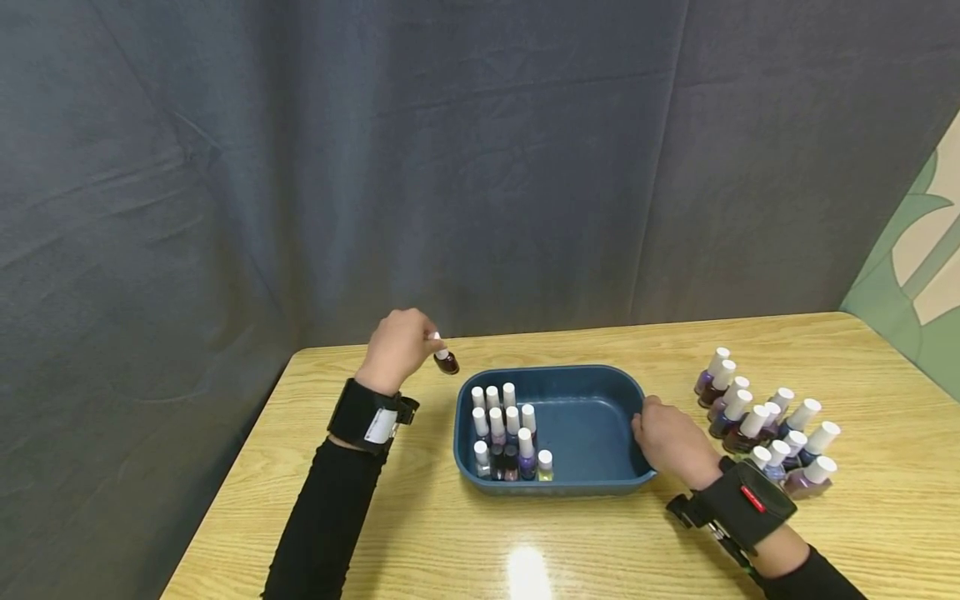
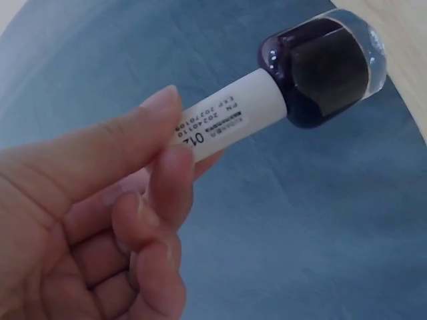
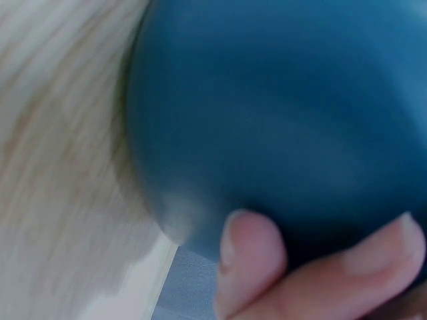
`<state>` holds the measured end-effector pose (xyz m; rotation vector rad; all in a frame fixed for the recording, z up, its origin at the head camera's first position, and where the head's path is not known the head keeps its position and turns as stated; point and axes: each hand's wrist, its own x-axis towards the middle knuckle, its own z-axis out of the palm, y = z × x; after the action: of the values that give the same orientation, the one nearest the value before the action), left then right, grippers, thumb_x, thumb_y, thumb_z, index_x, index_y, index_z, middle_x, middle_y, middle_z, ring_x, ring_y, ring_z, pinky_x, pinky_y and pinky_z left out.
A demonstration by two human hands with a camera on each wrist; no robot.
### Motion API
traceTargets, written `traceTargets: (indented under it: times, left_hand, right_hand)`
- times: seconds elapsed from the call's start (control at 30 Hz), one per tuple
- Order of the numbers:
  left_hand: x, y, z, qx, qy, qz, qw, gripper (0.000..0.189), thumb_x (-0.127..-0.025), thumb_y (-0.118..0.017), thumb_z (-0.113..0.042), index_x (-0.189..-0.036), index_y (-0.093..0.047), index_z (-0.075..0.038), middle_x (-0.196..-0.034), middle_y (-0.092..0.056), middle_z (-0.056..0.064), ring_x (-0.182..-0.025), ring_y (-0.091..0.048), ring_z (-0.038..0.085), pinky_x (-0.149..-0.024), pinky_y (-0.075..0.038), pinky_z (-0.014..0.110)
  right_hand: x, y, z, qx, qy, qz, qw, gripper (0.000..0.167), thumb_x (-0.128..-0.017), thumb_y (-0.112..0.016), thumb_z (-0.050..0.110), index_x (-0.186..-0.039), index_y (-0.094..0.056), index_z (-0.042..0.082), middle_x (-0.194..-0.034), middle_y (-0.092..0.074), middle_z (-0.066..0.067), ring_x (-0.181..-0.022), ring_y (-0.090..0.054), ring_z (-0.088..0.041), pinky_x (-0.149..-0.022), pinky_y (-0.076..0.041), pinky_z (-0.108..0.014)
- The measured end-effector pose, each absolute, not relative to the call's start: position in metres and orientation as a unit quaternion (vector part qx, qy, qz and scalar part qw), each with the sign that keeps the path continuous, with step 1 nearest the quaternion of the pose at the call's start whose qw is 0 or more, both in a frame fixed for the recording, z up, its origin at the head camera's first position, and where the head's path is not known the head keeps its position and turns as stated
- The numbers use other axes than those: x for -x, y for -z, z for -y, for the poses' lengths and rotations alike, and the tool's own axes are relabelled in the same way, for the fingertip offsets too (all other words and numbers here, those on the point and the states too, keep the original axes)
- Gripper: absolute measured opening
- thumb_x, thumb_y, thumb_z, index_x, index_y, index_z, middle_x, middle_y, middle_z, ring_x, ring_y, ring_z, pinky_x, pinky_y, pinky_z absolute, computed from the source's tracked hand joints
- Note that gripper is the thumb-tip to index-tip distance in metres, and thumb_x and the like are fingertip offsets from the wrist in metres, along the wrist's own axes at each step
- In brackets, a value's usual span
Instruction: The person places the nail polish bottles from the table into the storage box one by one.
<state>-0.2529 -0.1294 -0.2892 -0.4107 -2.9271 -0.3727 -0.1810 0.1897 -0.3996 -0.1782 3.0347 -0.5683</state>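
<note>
My left hand (image 1: 400,350) pinches a nail polish bottle (image 1: 447,362) by its white cap, beyond the back left corner of a blue plastic bin (image 1: 592,437). In the left wrist view thumb and forefinger hold the labelled cap (image 2: 243,110), and the dark polish (image 2: 327,70) points away from the hand. My right hand (image 1: 675,442) grips the bin's right rim. Close up in the right wrist view, its fingers (image 3: 253,257) lie against the blue wall (image 3: 267,133). Several white-capped polish bottles (image 1: 512,421) stand upright in rows in the bin's left part.
To the right of the bin, several more polish bottles (image 1: 738,408) stand in a loose cluster on the wooden table (image 1: 420,533), close beside my right wrist. A dark grey curtain (image 1: 480,167) hangs along the table's back edge and left side.
</note>
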Motion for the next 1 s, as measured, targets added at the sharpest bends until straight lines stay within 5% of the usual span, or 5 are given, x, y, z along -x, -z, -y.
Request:
traceTargets:
  times: [0.27,0.4,1.0]
  left_hand:
    - [0.243,0.286,0.101,0.189,0.15,0.963,0.122,0.021,-0.083,-0.068,-0.017,-0.064,-0.063,-0.008,-0.059,-0.047,-0.001,-0.054,-0.038,0.012,-0.053,-0.029,0.023]
    - [0.239,0.284,0.085,0.226,0.166,0.953,0.117,0.012,-0.083,-0.068,-0.019,-0.076,-0.07,-0.009,-0.065,-0.057,0.0,-0.058,-0.044,0.012,-0.055,-0.033,0.023]
    - [0.23,0.306,0.045,0.323,0.051,0.945,0.003,0.007,-0.084,-0.066,-0.013,-0.084,-0.073,-0.01,-0.079,-0.069,0.001,-0.068,-0.06,0.01,-0.064,-0.047,0.022]
  right_hand:
    - [0.181,0.402,-0.189,0.062,0.185,-0.981,0.016,0.023,-0.092,-0.042,0.008,-0.091,-0.046,-0.015,-0.066,-0.052,-0.013,-0.058,-0.052,-0.02,-0.052,-0.042,-0.034]
    - [0.181,0.402,-0.189,0.06,0.184,-0.981,0.021,0.023,-0.092,-0.042,0.008,-0.091,-0.045,-0.015,-0.066,-0.052,-0.013,-0.058,-0.052,-0.021,-0.053,-0.042,-0.034]
    - [0.182,0.404,-0.186,0.062,0.184,-0.981,0.016,0.023,-0.092,-0.042,0.008,-0.092,-0.046,-0.015,-0.065,-0.052,-0.012,-0.057,-0.052,-0.02,-0.052,-0.042,-0.034]
